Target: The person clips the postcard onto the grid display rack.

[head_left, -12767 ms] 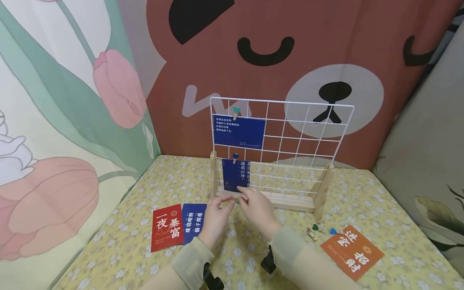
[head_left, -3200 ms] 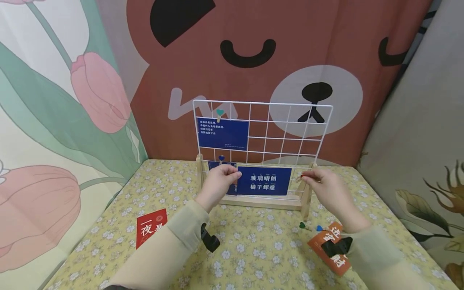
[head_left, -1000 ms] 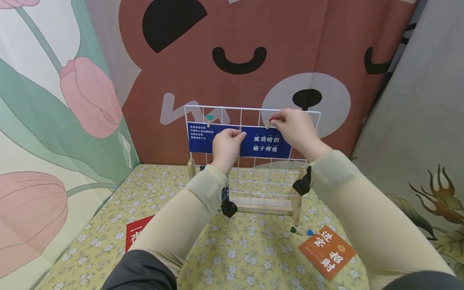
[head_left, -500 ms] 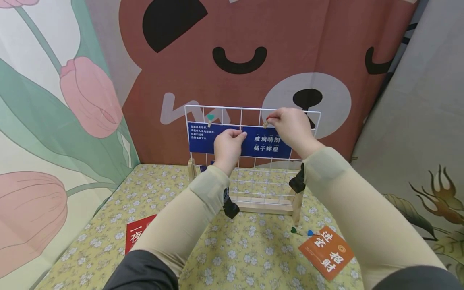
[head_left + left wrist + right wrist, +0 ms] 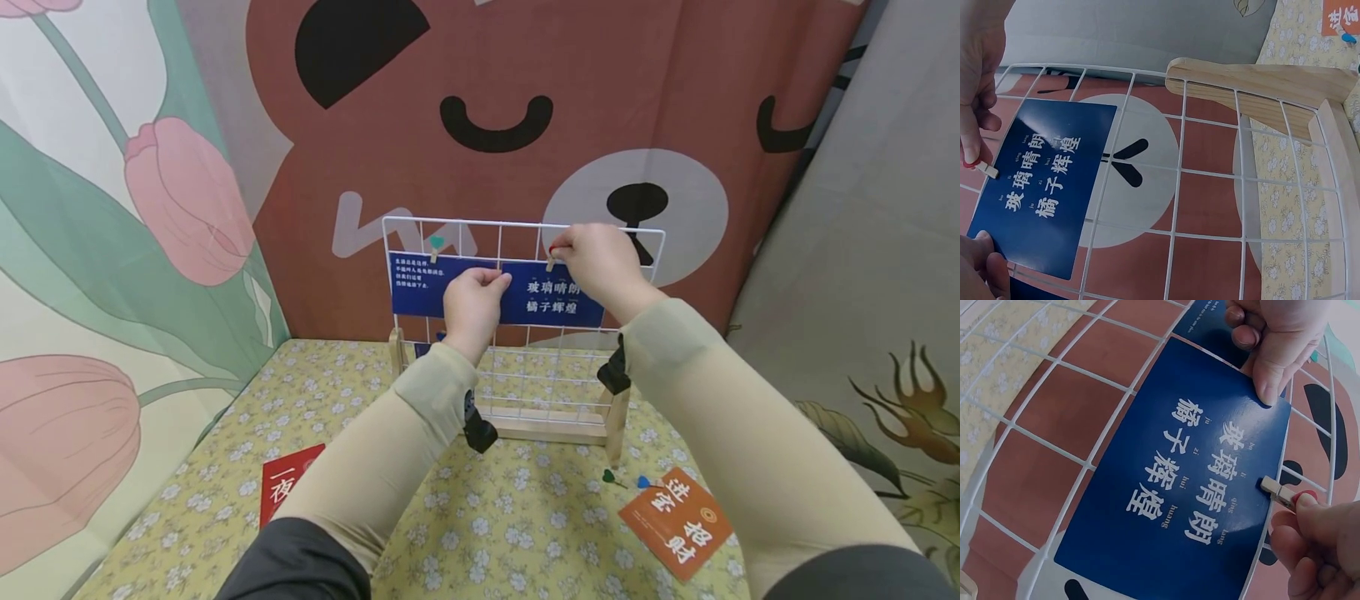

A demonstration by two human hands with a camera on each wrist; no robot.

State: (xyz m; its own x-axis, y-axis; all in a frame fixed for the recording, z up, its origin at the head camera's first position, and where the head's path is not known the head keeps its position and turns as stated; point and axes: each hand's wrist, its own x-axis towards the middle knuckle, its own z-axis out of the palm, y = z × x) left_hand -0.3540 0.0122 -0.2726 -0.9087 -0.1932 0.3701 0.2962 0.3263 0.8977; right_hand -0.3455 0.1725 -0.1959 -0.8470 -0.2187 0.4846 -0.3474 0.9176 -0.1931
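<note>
My left hand (image 5: pixel 472 304) pinches a blue card (image 5: pixel 551 312) with white lettering by its upper left corner, against a white wire grid (image 5: pixel 517 224). Between thumb and fingers my right hand (image 5: pixel 603 267) holds a small wooden clothespin (image 5: pixel 1277 492) with a red top. In the right wrist view its tip lies over the card's top edge. Another blue card (image 5: pixel 412 287) hangs to the left under a clothespin with a teal heart (image 5: pixel 437 242), partly covered by my left hand. My left arm hides most of a lower blue card (image 5: pixel 422 349).
The grid stands in a wooden base (image 5: pixel 551 429). On the flowered tablecloth lie a red card (image 5: pixel 277 483), partly under my left sleeve, and an orange card (image 5: pixel 678 533). Near the orange card are clothespins with a green heart (image 5: pixel 607 476) and a blue heart (image 5: pixel 642 482).
The held card has gone from low on the grid to the upper row beside the hanging card. My right hand has brought the red clothespin to its top edge, shifting slightly left and turning it upright.
</note>
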